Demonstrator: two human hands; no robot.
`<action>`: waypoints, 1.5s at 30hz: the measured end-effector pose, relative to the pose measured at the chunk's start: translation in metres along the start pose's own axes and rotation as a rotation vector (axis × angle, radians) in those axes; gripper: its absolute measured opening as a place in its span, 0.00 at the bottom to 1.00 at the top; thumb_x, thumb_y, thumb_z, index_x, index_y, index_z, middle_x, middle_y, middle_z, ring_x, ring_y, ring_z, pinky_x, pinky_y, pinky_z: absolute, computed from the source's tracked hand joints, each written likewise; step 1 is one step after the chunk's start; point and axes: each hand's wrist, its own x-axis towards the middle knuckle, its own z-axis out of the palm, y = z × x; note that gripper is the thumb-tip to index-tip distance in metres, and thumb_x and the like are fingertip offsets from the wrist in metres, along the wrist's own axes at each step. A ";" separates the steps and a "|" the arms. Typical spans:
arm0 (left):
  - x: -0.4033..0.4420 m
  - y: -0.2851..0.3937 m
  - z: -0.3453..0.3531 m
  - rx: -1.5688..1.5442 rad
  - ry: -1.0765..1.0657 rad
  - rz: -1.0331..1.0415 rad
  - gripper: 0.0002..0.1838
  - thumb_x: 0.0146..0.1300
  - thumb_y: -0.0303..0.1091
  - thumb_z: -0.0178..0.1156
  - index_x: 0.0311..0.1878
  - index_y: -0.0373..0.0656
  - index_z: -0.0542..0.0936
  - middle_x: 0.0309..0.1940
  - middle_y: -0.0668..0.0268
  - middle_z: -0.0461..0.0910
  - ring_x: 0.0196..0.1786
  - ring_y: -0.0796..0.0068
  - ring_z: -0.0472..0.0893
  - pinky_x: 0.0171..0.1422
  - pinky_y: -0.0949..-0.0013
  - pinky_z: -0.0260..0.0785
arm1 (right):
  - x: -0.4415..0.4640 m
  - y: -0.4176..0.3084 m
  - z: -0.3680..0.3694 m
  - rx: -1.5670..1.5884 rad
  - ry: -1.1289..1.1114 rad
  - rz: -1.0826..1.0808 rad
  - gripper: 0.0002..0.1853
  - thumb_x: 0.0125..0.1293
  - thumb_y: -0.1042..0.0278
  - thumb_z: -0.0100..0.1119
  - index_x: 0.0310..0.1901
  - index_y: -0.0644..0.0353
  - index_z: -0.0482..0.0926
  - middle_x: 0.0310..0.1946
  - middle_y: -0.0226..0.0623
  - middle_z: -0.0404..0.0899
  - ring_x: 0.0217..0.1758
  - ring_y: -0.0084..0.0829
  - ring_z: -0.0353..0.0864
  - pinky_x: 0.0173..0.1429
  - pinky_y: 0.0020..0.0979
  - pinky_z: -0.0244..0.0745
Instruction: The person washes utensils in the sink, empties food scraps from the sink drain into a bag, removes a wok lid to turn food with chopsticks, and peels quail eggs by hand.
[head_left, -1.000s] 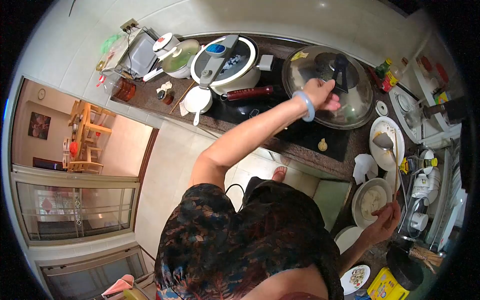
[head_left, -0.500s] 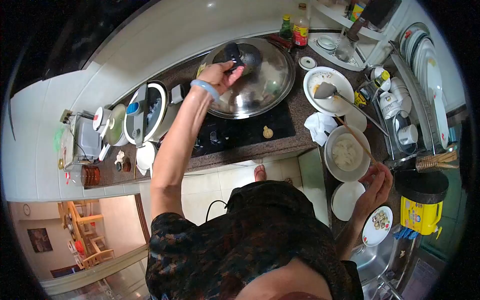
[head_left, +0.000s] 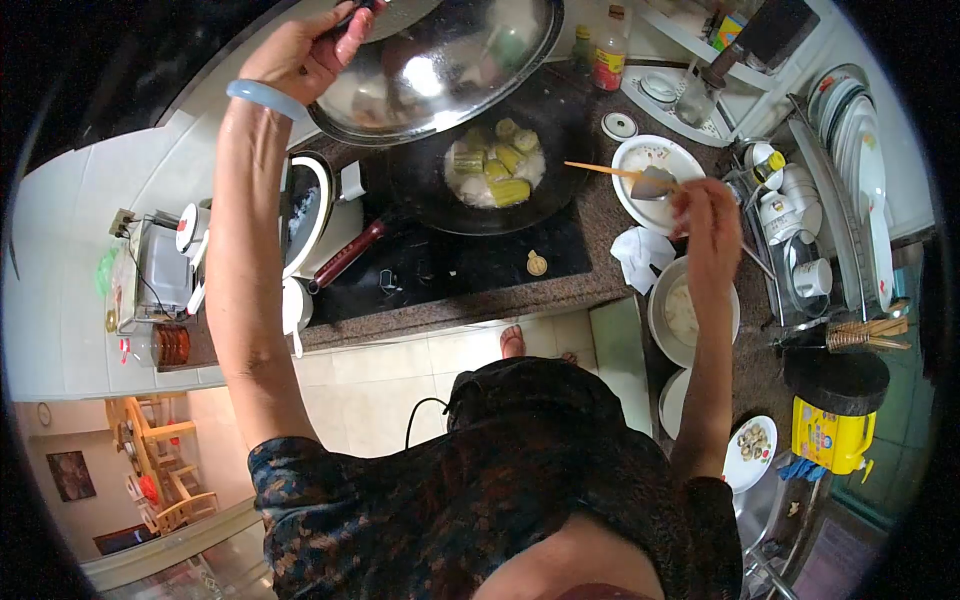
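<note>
My left hand point(head_left: 298, 52) grips the handle of a large domed metal lid point(head_left: 430, 80), holding it raised and tilted over the back left of the wok. Below it the dark wok point(head_left: 420, 195) stands uncovered on the stove, with yellow-green vegetable chunks point(head_left: 497, 165) in pale, bubbly liquid. Wooden chopsticks point(head_left: 600, 169) are pinched in my right hand point(head_left: 706, 215), their tips pointing left near the wok's right rim. Beneath that hand is a white oval dish point(head_left: 640, 150) with a grey spatula point(head_left: 652, 184) in it.
A white bowl point(head_left: 663, 325) with pale contents stands on the right counter, near a crumpled white cloth point(head_left: 640, 255). The wok's red handle point(head_left: 350, 255) juts toward the front left. Sauce bottles point(head_left: 609, 60) stand behind, and a dish rack point(head_left: 815, 190) lines the right side.
The lid has come off the wok, up and left in my left hand, exposing the vegetables. My right hand has moved from beside the white bowl up toward the wok with the chopsticks.
</note>
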 end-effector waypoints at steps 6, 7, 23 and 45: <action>-0.014 0.013 0.001 -0.169 0.311 0.024 0.08 0.70 0.27 0.47 0.41 0.32 0.73 0.30 0.58 0.79 0.30 0.72 0.81 0.37 0.76 0.80 | 0.066 0.039 0.075 -0.095 -0.285 -0.078 0.08 0.72 0.66 0.49 0.45 0.59 0.74 0.29 0.31 0.78 0.28 0.21 0.75 0.32 0.24 0.72; -0.017 0.013 -0.001 -0.163 0.317 0.039 0.08 0.70 0.27 0.47 0.42 0.32 0.73 0.30 0.58 0.79 0.30 0.72 0.81 0.37 0.76 0.80 | 0.074 0.046 0.088 -0.137 -0.302 -0.106 0.08 0.71 0.66 0.49 0.45 0.60 0.73 0.29 0.34 0.78 0.28 0.26 0.77 0.33 0.28 0.73; -0.027 0.000 -0.065 -0.012 0.138 0.005 0.14 0.70 0.29 0.51 0.51 0.26 0.73 0.37 0.60 0.80 0.38 0.80 0.82 0.42 0.85 0.79 | 0.105 0.059 0.163 -0.415 -0.509 -0.347 0.09 0.71 0.66 0.47 0.41 0.63 0.69 0.26 0.49 0.75 0.32 0.50 0.78 0.36 0.43 0.71; -0.041 -0.013 -0.010 -0.021 0.268 0.027 0.10 0.71 0.28 0.46 0.40 0.30 0.74 0.27 0.60 0.80 0.27 0.76 0.81 0.32 0.80 0.78 | 0.127 0.050 0.146 -0.788 -0.164 -0.727 0.06 0.68 0.70 0.51 0.38 0.65 0.71 0.30 0.45 0.77 0.34 0.47 0.81 0.36 0.40 0.77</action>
